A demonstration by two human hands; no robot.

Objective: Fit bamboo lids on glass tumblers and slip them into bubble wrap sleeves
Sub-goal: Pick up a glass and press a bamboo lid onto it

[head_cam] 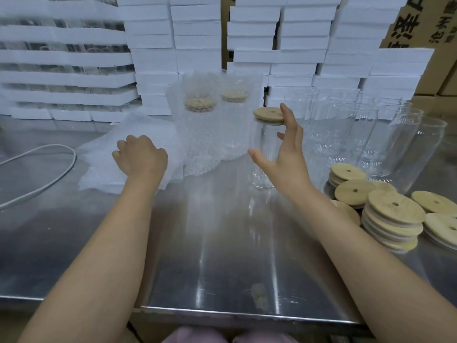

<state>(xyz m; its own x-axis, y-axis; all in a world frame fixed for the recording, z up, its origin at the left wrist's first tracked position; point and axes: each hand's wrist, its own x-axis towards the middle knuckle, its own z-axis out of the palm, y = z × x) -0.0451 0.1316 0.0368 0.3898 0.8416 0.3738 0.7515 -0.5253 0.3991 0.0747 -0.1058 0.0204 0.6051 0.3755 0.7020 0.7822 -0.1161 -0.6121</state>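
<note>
A clear glass tumbler (264, 154) with a bamboo lid (268, 115) stands upright on the steel table, centre right. My right hand (286, 154) is spread open beside it, one fingertip by the lid's edge, thumb apart from the glass. My left hand (139, 155) rests curled on a flat pile of bubble wrap sleeves (106, 169). Two lidded tumblers in bubble wrap sleeves (210, 125) stand behind. Bare tumblers (366, 134) cluster at the right, with stacks of bamboo lids (393, 216) in front of them.
The steel table (210, 243) has its front edge near me. White foam boxes (284, 45) are stacked along the back, cardboard cartons (425, 21) at the far right. A white cable (49, 174) loops on the left of the table.
</note>
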